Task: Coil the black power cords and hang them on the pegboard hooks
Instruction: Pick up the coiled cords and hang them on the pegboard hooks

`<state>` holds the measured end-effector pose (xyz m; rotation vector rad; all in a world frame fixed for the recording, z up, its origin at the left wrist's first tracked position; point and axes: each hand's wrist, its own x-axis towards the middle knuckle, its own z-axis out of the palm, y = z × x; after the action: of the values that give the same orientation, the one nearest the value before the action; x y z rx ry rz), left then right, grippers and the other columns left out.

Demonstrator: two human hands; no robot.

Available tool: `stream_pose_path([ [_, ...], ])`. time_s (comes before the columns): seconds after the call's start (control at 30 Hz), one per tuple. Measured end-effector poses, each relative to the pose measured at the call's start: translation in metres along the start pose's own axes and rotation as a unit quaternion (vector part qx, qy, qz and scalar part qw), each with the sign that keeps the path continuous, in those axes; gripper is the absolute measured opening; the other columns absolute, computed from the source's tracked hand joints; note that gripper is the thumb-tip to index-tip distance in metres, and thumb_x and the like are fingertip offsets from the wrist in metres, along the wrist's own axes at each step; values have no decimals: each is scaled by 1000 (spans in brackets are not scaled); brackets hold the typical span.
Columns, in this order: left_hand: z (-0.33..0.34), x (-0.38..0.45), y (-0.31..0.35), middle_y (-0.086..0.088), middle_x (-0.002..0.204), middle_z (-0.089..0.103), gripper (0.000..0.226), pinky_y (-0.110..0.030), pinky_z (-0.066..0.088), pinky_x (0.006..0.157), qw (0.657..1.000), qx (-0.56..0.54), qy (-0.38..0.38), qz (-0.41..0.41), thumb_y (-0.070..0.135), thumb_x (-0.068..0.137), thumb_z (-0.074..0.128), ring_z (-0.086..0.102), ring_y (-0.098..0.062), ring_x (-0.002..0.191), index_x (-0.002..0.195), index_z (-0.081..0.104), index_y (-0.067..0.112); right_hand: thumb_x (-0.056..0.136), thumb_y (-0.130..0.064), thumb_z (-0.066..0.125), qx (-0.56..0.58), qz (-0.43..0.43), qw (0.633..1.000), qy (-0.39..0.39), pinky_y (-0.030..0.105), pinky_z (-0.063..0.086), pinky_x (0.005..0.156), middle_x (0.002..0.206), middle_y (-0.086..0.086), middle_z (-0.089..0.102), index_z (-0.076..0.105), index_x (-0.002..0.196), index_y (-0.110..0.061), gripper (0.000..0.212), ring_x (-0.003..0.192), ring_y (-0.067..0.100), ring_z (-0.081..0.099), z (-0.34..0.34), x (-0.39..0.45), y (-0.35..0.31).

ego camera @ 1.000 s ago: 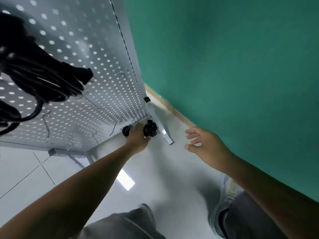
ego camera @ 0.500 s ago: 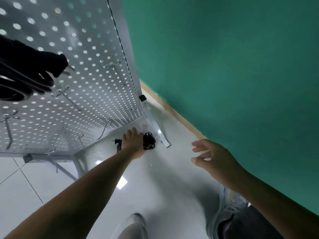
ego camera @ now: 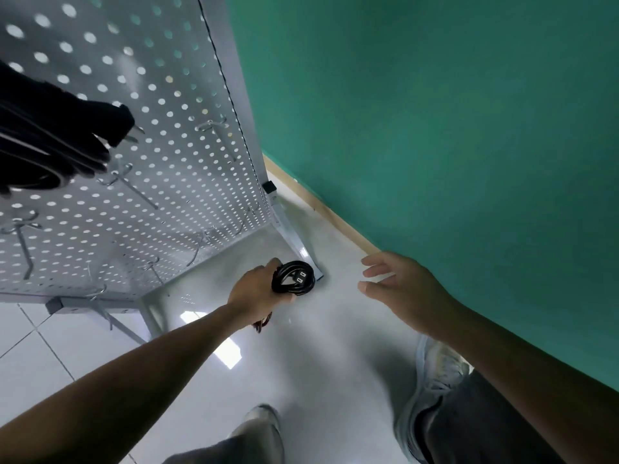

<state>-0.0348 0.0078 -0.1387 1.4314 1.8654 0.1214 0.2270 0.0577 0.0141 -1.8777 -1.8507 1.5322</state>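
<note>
At the upper left of the frame, a bundle of cords [ego camera: 47,139] is hanging on the pegboard [ego camera: 174,135]; near the centre, the left hand [ego camera: 258,293] is gripping a coiled cord [ego camera: 294,277] low over the floor [ego camera: 301,356]; at centre right, the right hand [ego camera: 402,289] is hovering with fingers spread, holding nothing.

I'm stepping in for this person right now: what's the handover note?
Left hand grips a coiled black cord low over the floor, by the pegboard stand's foot.
Right hand is open, holding nothing.
Done: other black cords already hang at the pegboard's upper left.
Left: lift this coil onto a free hook.
</note>
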Motion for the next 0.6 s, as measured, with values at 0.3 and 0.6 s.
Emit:
stream_pose_path([
  [0.3, -111, -99, 119, 13, 99, 71, 51, -17, 49, 62, 965, -80, 34, 247, 30, 69, 92, 65, 4, 81, 114, 67, 30, 90, -59, 63, 209, 43, 971, -107, 45, 58, 92, 125, -5, 69, 64, 124, -31, 44, 115, 16, 66, -36, -54, -71],
  [0.6, -190, -203, 176, 14, 124, 66, 72, -32, 46, 102, 931, -84, 116, 336, 41, 68, 93, 56, -6, 116, 134, 63, 33, 93, -25, 69, 282, -78, 956, 1, 41, 58, 91, 109, 11, 76, 68, 116, -14, 25, 102, 26, 73, -55, -164, -123],
])
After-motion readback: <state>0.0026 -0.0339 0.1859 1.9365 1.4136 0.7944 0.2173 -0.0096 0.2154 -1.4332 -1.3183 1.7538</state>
